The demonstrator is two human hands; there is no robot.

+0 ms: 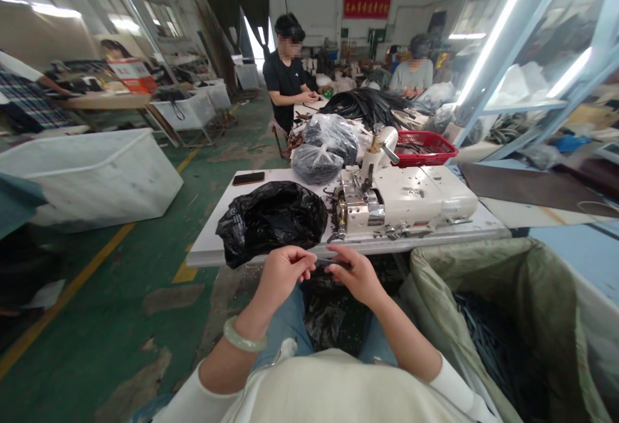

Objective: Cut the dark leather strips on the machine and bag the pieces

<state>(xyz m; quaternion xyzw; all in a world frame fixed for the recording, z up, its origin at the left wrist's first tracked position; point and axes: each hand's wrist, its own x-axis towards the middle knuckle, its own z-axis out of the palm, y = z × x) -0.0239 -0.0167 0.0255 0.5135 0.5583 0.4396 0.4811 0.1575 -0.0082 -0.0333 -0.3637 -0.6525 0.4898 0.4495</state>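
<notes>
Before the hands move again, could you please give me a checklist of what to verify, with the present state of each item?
1. Grip: left hand and right hand both pinch the dark strip: ok.
2. Strip apart from the machine, held in front of the table edge: ok.
3. Fingers away from the machine's working end: ok.
4. Machine stopped or running: cannot tell.
5. Green sack at the right stands open, with dark strips inside: ok.
6. Mouth of the black bag on the table open: cannot tell.
</notes>
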